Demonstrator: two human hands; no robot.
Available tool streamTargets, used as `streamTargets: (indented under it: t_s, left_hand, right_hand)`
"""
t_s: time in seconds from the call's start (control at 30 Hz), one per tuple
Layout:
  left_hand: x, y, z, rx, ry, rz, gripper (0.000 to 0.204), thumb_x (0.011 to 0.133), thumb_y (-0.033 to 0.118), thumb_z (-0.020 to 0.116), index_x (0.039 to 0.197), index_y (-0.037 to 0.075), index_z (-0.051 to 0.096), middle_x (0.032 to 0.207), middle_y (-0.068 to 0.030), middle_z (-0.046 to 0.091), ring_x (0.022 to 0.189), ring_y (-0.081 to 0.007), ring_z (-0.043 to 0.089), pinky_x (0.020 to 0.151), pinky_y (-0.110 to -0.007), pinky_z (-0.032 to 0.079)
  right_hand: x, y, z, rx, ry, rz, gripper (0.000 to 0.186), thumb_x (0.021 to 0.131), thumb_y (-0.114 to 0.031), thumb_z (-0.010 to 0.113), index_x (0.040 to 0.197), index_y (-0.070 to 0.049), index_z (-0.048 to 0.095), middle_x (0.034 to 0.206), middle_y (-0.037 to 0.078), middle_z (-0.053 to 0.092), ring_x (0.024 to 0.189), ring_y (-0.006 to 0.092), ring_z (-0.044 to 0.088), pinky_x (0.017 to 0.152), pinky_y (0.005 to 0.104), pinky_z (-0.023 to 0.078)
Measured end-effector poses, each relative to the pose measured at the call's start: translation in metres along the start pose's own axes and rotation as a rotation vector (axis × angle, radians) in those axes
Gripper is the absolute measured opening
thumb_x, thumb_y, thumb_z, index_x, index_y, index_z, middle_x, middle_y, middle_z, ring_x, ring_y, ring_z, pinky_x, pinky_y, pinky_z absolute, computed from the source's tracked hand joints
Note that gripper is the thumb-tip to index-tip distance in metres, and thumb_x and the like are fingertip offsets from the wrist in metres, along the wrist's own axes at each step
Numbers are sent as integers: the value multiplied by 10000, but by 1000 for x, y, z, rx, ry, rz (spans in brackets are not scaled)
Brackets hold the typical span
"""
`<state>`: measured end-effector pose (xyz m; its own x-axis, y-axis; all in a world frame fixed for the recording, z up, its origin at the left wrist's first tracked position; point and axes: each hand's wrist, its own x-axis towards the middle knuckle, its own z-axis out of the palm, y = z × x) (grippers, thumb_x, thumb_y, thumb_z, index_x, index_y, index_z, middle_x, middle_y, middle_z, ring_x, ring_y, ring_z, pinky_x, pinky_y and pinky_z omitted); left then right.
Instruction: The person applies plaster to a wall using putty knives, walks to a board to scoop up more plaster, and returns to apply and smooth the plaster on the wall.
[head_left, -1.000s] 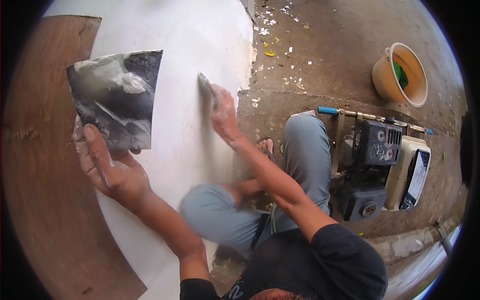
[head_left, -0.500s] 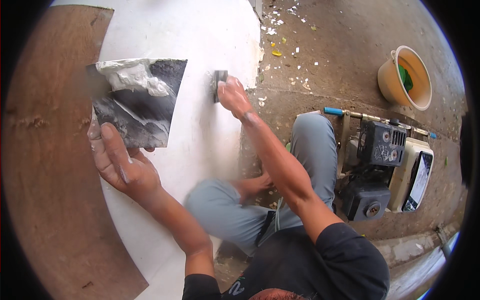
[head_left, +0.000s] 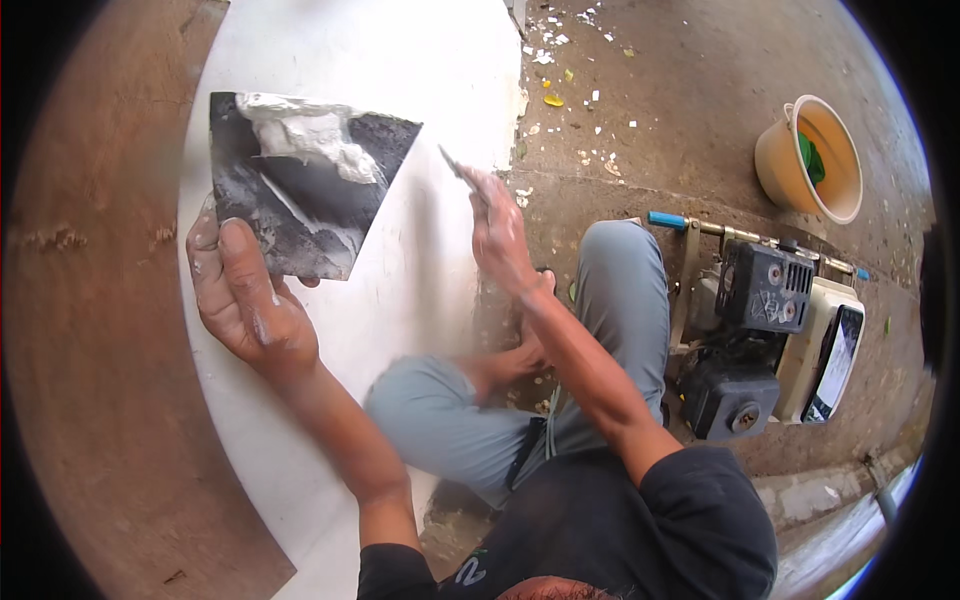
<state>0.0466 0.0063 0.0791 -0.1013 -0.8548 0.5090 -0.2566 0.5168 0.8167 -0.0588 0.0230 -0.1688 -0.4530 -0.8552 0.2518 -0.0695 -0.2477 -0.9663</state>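
My left hand, smeared with white, grips a square dark plate by its lower left part. A thick heap of white paste sits along the plate's upper edge. Right of the plate, my right hand is closed on a thin putty knife, its tip pointing up-left above a white board. Whether the blade touches the board, I cannot tell. White residue covers the fingers of that hand.
A brown wood sheet runs down the left. My bent legs are below right. Farther right stand a black-and-cream engine machine with blue-gripped bar, a dark-screened rectangle on it, and a beige bucket holding something green. Scraps litter the concrete.
The plate has shifted right and turned clockwise since a second ago. My right hand has moved to the right, the knife changing angle along the way.
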Motion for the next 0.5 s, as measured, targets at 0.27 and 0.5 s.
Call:
streamTargets:
  t_s: [0.27, 0.5]
  left_hand:
    - [-3, 1, -1, 28, -56, -36, 255, 1016, 197, 528, 1104, -38, 574, 888, -49, 608, 674, -77, 543, 511, -221, 418]
    - [-5, -6, -3, 9, -48, 6, 310, 1013, 176, 525, 1184, -80, 565, 982, -92, 641, 780, -112, 613, 601, -207, 484]
  right_hand:
    - [-72, 5, 56, -138, 6, -189, 452, 934, 109, 376, 1366, 39, 491, 1311, 223, 567, 1165, 400, 561, 1078, 454, 409]
    - [11, 52, -8, -203, -73, 580, 452, 933, -269, 509, 1192, 101, 526, 1064, 233, 636, 836, 273, 630, 633, 448, 493]
